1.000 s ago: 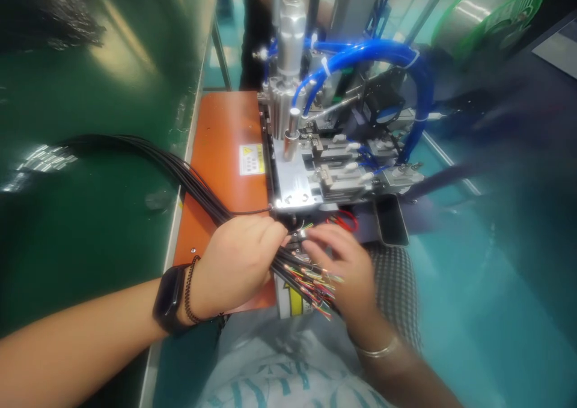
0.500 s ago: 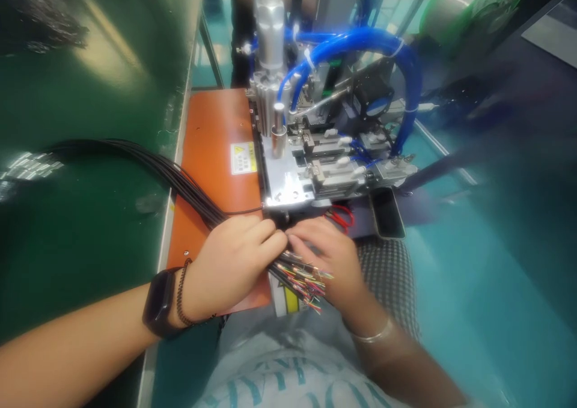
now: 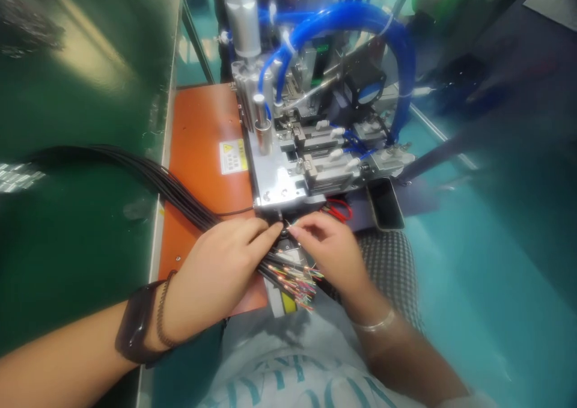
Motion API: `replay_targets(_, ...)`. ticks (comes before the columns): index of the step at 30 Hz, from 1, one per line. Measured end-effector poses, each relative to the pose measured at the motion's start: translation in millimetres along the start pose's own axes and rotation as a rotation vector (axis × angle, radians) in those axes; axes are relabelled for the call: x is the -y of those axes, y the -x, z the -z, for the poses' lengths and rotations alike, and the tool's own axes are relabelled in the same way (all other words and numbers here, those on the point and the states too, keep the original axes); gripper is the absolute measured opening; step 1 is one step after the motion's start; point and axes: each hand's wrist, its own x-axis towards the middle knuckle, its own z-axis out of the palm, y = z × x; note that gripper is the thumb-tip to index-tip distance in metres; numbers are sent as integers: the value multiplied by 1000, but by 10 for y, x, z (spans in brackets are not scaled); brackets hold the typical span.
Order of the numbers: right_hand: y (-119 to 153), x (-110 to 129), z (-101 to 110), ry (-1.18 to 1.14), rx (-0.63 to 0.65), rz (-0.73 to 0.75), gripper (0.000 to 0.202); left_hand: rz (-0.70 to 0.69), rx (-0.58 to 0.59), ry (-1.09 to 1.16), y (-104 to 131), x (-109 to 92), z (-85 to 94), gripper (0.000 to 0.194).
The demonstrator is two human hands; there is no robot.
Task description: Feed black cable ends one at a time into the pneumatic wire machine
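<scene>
A bundle of black cables point(image 3: 175, 194) runs from the green surface over the orange plate and under my left hand point(image 3: 225, 270). Past that hand the stripped ends show as many thin coloured wires point(image 3: 293, 279). The left thumb and forefinger are closed around a black cable at the machine's front edge, most of it hidden by the hand. My right hand point(image 3: 331, 249) pinches the fine wires at that cable's end, its fingertips just right of the left ones. Directly above both hands is the machine's metal plate point(image 3: 279, 185).
The orange plate point(image 3: 202, 119) bears a warning label point(image 3: 232, 157). Thick blue air hoses point(image 3: 351, 17) arch over the machine's clamps and cylinders. A phone point(image 3: 385, 204) lies right of the machine, near some red wire point(image 3: 340, 210). The green surface point(image 3: 90, 246) lies to the left.
The machine has shifted slightly left and up in view. My fingertips have drawn a little apart, and fine wires now show at the right fingertips.
</scene>
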Motion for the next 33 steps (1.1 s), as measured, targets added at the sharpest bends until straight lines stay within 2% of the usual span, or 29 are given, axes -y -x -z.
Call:
replay_targets(4, 5, -9, 87, -67, 112, -173, 14, -70, -16, 22, -40, 32, -17, 40)
replay_targets(7, 5, -25, 121, -106, 138, -207, 13, -94, -21, 22, -76, 45, -31, 39)
replay_targets(18, -49, -100, 32, -48, 63, -208, 6, -81, 6, -96, -90, 29, -37, 32)
replay_targets(25, -35, -130, 18, -155, -4, -108, 7, -75, 28, -151, -92, -10, -46, 37)
replay_targets(33, -38, -105, 26, -65, 9, -123, 11, -59, 42, -144, -59, -14, -53, 40)
